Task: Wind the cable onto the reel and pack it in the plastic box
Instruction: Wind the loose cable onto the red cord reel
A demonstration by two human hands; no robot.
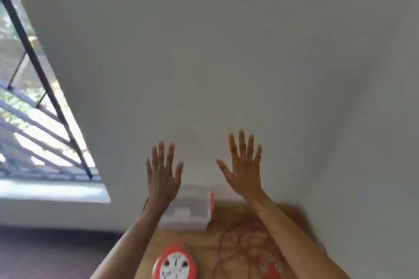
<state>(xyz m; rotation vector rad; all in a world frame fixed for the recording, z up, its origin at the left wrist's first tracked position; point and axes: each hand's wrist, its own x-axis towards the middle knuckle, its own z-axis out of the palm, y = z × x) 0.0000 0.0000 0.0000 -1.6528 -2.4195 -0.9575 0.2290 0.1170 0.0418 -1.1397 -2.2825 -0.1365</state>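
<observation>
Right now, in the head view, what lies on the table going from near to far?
Reel and loose red cable nearest, then the clear plastic box against the wall; both hands, left and right, raised open above.

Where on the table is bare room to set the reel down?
Bare wood lies between the reel and the box, and in a strip right of the box. The loose cable crowds the right side. Both hands are raised, empty.

Two hands — left hand point(162, 173), right hand point(243, 169) — one reel point(175, 264), one cable point(246, 249), one box point(187, 210).
</observation>
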